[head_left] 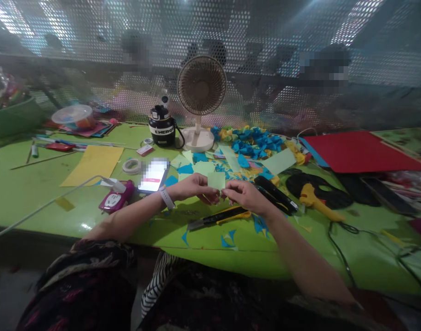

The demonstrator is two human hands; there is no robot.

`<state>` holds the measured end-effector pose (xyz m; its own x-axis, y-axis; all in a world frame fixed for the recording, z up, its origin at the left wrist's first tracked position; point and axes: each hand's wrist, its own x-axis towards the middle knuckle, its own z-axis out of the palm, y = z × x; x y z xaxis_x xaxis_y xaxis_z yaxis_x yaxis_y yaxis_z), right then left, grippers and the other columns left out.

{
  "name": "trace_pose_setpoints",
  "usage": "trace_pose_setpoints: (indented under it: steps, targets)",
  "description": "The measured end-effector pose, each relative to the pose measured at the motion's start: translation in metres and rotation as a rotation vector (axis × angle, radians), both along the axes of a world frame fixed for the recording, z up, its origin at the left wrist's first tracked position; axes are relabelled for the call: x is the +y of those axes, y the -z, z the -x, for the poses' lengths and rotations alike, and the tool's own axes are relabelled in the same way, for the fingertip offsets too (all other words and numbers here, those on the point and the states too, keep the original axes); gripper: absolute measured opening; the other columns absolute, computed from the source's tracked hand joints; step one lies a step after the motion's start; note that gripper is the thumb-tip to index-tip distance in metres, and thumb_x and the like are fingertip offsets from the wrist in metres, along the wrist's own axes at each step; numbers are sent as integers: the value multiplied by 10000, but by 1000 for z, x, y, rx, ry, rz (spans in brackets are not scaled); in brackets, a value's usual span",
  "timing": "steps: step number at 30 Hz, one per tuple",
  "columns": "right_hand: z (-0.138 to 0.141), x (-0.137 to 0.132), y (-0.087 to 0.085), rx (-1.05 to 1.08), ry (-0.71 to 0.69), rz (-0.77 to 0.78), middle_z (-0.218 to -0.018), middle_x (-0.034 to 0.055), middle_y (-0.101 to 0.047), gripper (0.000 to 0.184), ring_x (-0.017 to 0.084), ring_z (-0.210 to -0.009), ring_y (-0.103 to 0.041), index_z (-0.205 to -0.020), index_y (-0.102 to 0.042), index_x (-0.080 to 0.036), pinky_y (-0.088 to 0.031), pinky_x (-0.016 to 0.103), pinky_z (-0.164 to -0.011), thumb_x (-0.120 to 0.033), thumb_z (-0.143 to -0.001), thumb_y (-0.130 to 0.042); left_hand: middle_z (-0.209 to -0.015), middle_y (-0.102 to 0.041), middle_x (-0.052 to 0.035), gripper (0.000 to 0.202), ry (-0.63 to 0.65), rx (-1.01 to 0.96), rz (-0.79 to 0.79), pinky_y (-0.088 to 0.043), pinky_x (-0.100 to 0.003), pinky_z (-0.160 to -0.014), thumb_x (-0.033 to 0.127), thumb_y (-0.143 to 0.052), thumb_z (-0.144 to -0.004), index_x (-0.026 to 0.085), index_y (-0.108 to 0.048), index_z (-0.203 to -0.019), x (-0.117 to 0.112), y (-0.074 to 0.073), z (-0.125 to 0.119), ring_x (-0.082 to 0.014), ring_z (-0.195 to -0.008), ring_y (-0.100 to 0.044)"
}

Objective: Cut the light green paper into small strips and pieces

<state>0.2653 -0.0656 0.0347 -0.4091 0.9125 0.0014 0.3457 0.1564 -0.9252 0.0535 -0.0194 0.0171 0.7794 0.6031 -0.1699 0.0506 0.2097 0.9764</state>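
Between my two hands, above the green table (pixel 134 227), is a small square of pale green paper (pixel 216 180). My left hand (pixel 196 187) pinches its left side, fingers curled under it. At its lower right corner the fingertips of my right hand (pixel 243 194) are closed on the paper. A box cutter (pixel 217 217) with a black and yellow handle lies just below my hands. Right of my right hand rests a black stapler (pixel 275 195). Green paper pieces (pixel 203 169) and blue scraps (pixel 227 239) are scattered around.
A fan (pixel 198 138) and a black bottle (pixel 162 128) stand at the back. Blue and yellow folded paper (pixel 258 140) is heaped beside them. A lit phone (pixel 153 174), tape roll (pixel 131 166) and purple power socket (pixel 116 197) lie left; a yellow glue gun (pixel 319 202) with cord lies right.
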Motion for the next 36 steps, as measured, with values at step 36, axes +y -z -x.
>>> trace_pose_setpoints:
  steps: [36]
  targets:
    - [10, -11, 18, -749, -452, -283, -964, 60, -607, 238, 218, -884, -561, -916, -610, -176, -401, 304, -723, -344, -809, -741, -604, -614, 43, 508, -657, -272, 9, -337, -175, -484, 353, -929, -545, 131, -707, -944, 12, -6, 0, -33, -497, -459]
